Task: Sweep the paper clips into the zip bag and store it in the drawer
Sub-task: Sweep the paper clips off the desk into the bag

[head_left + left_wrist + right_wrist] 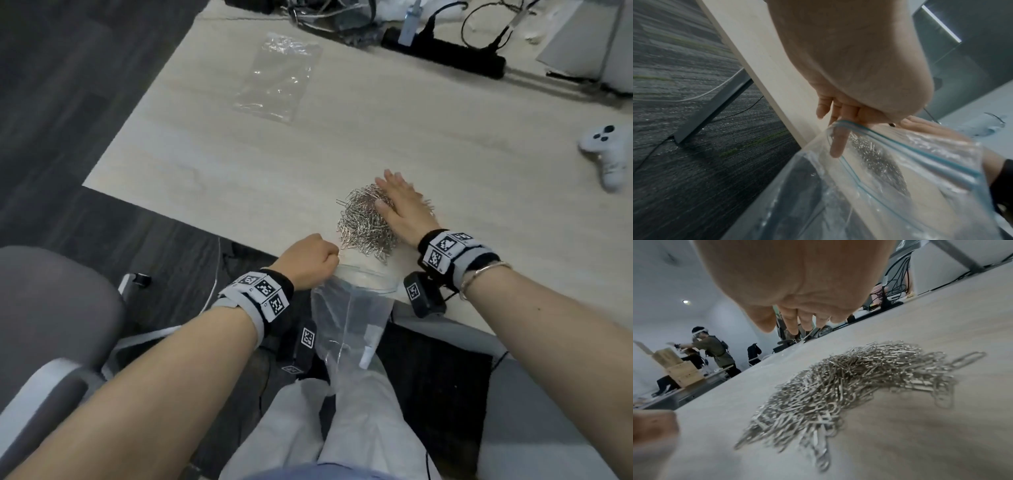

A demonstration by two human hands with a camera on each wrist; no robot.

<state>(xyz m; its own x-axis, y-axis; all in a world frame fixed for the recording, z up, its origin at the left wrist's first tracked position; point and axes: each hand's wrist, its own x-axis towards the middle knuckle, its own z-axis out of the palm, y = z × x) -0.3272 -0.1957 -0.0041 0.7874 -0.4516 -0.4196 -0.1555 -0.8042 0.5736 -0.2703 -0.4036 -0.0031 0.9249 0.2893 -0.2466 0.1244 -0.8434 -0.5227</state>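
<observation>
left hand [310, 260]: fist curled, pinching the rim of the zip bag [349, 315] at the near counter edge; in the left wrist view one finger [836, 142] is hooked inside the mouth, propping it open.
zip bag: hangs off the counter [239, 154] edge below that hand, mouth gaping upward and level with the edge, body dangling toward the person's lap. Looks empty, though the plastic is hard to read.
paper clips [368, 226]: one dense heap on the counter, just beyond the bag mouth, to the right of and ahead of the left hand. Heap's long axis runs from under the right hand's fingers back toward the bag mouth.
right hand [400, 209]: flat, fingers straight and spread, palm down on the far right side of the heap; gripping nothing. Right wrist view shows the heap [849, 386] sitting under and in front of the palm.
key relation: clips sit between the right hand and the bag mouth, so pulling toward the body should carry them over the edge. Right hand is the nearer one for the sweep.
risk: strays at the heap's edges may miss the mouth, which looks about as wide as the heap.
spare bag [277, 75]: second clear bag, well ahead of both hands, to the left.
drawer: not in view.
</observation>
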